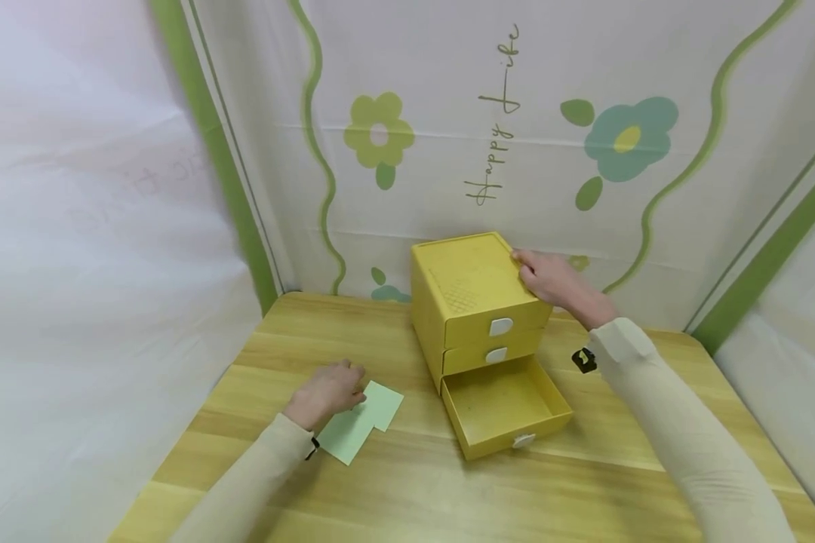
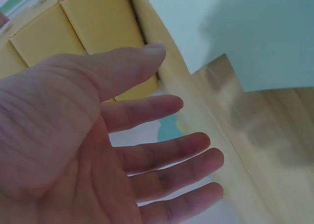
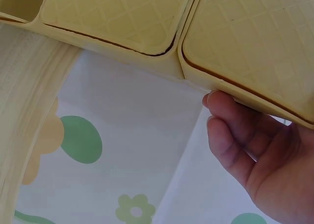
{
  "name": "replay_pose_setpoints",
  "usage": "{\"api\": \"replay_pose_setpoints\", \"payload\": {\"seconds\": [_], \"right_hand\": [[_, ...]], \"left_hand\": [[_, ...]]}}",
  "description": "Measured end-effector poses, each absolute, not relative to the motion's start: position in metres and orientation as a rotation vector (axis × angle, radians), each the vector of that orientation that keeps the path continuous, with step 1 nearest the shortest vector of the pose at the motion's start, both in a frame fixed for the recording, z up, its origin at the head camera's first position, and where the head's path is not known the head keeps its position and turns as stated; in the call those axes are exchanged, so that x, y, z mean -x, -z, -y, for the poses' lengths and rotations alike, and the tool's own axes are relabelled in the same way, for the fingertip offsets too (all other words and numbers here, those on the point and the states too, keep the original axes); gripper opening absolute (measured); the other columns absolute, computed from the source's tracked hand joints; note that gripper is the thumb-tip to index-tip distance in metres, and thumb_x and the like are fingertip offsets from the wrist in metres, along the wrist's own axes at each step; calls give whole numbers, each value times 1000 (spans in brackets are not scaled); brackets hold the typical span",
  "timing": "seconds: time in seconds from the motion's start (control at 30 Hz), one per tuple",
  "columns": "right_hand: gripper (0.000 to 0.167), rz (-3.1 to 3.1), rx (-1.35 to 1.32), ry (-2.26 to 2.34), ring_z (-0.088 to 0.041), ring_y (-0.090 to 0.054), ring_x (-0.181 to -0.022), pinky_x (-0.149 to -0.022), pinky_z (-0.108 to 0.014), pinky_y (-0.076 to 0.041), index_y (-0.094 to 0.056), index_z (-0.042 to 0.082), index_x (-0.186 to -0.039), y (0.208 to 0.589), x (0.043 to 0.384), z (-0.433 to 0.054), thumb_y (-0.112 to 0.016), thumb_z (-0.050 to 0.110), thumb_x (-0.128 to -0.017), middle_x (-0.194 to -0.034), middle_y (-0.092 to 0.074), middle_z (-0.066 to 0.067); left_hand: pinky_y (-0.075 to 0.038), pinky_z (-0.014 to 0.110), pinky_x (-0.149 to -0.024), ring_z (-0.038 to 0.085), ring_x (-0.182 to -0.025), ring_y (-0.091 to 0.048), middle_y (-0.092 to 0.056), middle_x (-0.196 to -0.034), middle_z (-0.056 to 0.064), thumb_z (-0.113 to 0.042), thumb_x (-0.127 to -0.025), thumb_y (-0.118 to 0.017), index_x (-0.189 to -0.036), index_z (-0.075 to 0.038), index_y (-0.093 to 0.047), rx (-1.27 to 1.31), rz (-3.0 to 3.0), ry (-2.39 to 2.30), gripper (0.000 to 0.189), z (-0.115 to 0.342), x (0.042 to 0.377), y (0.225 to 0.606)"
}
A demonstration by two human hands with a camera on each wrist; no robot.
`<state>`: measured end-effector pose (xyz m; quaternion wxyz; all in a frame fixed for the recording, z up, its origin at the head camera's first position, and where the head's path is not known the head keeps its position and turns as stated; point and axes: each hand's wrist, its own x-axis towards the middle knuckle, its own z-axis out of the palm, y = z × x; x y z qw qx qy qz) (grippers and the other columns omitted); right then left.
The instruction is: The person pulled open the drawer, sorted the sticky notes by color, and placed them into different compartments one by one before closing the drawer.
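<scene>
A yellow drawer unit with white handles stands on the table, its bottom drawer pulled out with a bare floor. My right hand holds the unit's upper right edge; in the right wrist view its bent fingers are right at the side rim. Over on the left, my left hand hovers with loosely extended fingers and nothing in its grasp. Pale green paper with a stepped outline lies on the tabletop beneath and beside it. In the left wrist view, the paper is beyond the fingertips.
The wooden table ends at a white fabric backdrop printed with flowers and lettering. More white fabric with green trim hangs at the left. Both wrists wear dark devices.
</scene>
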<state>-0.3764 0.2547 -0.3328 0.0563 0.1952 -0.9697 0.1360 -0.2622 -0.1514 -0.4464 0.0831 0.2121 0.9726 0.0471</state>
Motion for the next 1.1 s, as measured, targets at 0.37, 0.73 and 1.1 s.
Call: {"api": "replay_pose_setpoints", "payload": {"seconds": [0.37,0.73,1.1], "right_hand": [[50,2941,-607,-418,-35,-54,-112,-92,-47,-42,-42,3,-147,337,377,-254,-28,20,-103,-151,-42,-20],[49,2926,-603,-418,-37,-53,-123,-102,-52,-42,-42,1,-147,334,379,-255,-30,19,-103,-150,-44,-21],[50,2934,-592,-417,-39,-50,-128,-106,-54,-40,-41,2,-148,336,381,-256,-29,20,-103,-151,-42,-20]], "left_hand": [[-53,40,-75,21,-83,-61,-65,-89,5,-17,-80,-81,-95,-8,-64,-551,-2844,-148,25,163,253,449],[-52,41,-77,20,-84,-58,-65,-92,3,-20,-77,-83,-100,-10,-64,-456,-2773,-97,32,167,257,449],[-53,43,-78,23,-86,-58,-62,-99,8,-25,-75,-84,-103,-11,-63,-414,-2761,-139,37,167,254,450]]}}
